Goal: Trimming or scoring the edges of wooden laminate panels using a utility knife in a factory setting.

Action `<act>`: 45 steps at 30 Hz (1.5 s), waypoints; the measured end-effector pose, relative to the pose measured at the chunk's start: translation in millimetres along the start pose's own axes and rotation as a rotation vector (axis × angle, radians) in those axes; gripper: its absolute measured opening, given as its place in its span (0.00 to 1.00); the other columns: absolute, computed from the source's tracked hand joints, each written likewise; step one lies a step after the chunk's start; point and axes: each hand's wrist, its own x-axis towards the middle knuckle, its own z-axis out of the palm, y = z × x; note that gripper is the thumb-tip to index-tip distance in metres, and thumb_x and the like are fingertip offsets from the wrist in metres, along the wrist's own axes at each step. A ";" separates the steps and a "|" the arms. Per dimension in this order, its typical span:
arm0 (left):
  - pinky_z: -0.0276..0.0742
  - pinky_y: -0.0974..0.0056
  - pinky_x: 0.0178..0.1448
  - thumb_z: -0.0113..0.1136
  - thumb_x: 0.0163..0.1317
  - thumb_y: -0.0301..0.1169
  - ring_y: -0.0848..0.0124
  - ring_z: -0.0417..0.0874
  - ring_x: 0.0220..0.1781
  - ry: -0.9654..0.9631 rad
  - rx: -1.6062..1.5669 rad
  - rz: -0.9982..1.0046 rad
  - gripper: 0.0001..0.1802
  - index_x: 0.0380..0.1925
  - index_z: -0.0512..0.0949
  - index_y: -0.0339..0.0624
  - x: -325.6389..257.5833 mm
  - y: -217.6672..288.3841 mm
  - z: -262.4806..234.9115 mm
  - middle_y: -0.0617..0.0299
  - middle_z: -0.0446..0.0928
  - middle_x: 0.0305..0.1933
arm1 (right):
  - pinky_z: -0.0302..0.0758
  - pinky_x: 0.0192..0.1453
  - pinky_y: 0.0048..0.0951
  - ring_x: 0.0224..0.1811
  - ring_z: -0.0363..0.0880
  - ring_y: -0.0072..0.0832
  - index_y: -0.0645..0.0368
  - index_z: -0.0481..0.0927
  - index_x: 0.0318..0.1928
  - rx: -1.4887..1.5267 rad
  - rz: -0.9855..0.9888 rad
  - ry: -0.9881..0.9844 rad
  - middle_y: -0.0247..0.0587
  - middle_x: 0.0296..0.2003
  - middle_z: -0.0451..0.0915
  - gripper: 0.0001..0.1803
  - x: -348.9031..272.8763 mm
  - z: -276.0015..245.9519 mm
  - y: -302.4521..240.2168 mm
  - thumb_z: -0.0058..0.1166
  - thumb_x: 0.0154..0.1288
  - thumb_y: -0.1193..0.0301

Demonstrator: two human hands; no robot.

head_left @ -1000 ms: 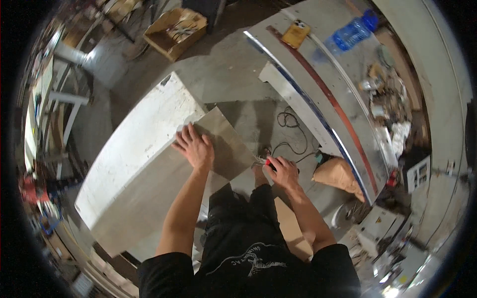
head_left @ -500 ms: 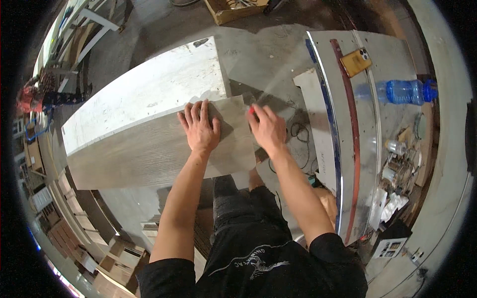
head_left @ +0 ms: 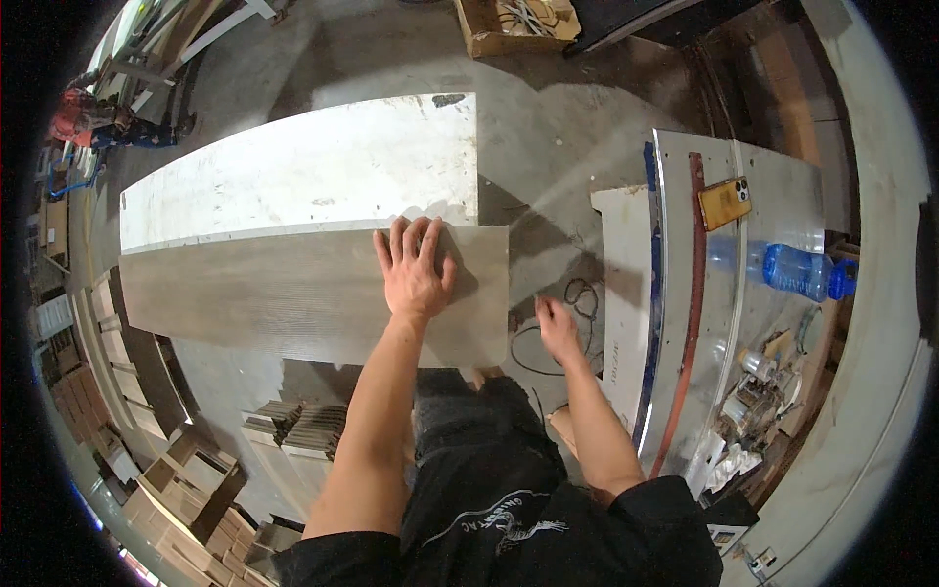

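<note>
A long grey-brown wood-grain panel (head_left: 245,293) lies across a white work surface (head_left: 323,161), whose far part shows beyond it. My left hand (head_left: 418,272) presses flat on the panel near its right end, fingers spread toward the far edge. Just off the panel's right end, my right hand (head_left: 559,333) hangs over the floor with its fingers curled closed. What it grips, if anything, is hidden and a little blurred.
At right stands a metal-topped bench (head_left: 719,342) with a yellow-cased phone (head_left: 724,203), a blue water bottle (head_left: 797,272) and jumbled small items. A black cable (head_left: 584,303) loops on the floor. A cardboard box (head_left: 484,37) sits far off. Another person (head_left: 117,122) is at far left.
My right hand has drawn back toward me and right, away from the panel's end; a bit of red showed at its fingers before. My left hand stays on the panel. The view has shifted.
</note>
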 end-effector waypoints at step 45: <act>0.36 0.37 0.85 0.56 0.63 0.40 0.49 0.55 0.81 -0.008 0.011 0.020 0.34 0.71 0.68 0.54 2.2 1.1 9.0 0.57 0.66 0.72 | 0.79 0.47 0.31 0.36 0.84 0.28 0.56 0.86 0.52 0.258 -0.437 -0.361 0.41 0.34 0.88 0.25 113.8 -41.9 -143.3 0.65 0.66 0.50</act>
